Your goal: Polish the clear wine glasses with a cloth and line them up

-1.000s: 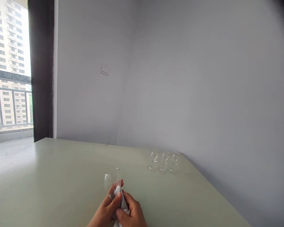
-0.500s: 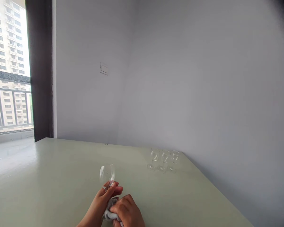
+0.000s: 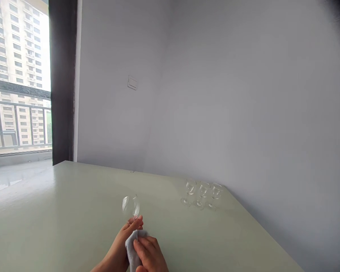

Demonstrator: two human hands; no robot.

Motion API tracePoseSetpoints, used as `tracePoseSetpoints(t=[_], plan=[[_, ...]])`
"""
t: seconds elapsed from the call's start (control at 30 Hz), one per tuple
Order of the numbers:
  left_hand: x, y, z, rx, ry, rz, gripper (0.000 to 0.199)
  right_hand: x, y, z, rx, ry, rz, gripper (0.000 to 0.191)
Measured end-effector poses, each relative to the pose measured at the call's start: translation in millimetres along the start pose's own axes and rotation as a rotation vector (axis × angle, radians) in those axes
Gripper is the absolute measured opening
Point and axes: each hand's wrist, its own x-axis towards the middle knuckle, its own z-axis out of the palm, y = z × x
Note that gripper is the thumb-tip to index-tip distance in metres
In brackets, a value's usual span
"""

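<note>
A clear wine glass (image 3: 131,206) stands bowl up in my left hand (image 3: 127,236), whose fingers close on its stem just under the bowl. My right hand (image 3: 150,251) grips a grey cloth (image 3: 133,247) just below and to the right of the left hand. The cloth lies against the lower part of the glass, so the foot is hidden behind cloth and fingers. Both hands are above the near part of the pale green table (image 3: 73,219).
Three more wine glasses, a left one (image 3: 190,187), a middle one (image 3: 203,190) and a right one (image 3: 215,192), stand upright in a row near the table's far right corner. A grey wall (image 3: 229,94) borders the table behind and right. A window (image 3: 19,83) is at the left.
The cloth was bunched under my right fingers and now hangs more spread out around the glass's lower part. My view has turned slightly left, so the scene sits farther right.
</note>
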Motion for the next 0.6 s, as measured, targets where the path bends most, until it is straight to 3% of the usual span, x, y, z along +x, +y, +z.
tracePoseSetpoints(t=[0.13,0.23,0.33,0.43,0.53,0.6], plan=[[-7.3,1.0,3.8,-0.029,-0.012,-0.006,0.030,1.4,0.3,-2.1,-0.047,-0.019,-0.020,0.038],[-13.6,2.7,9.2,-0.086,-0.077,-0.066,0.025,7.0,-3.5,-17.2,-0.003,-0.060,0.092,0.046],[-15.7,3.0,12.3,-0.127,-0.199,-0.083,0.017,16.1,-10.5,-36.1,0.148,-0.054,0.277,0.051],[-14.8,4.1,11.8,-0.146,-0.329,-0.038,0.010,24.3,-17.2,-50.1,0.384,0.022,0.528,0.040],[-14.9,6.0,9.8,-0.190,-0.336,-0.048,0.009,28.3,-20.1,-54.2,0.683,0.095,0.804,0.025],[-16.3,6.9,9.1,-0.223,-0.349,-0.061,0.009,29.9,-19.8,-52.6,0.898,0.149,0.901,0.027]])
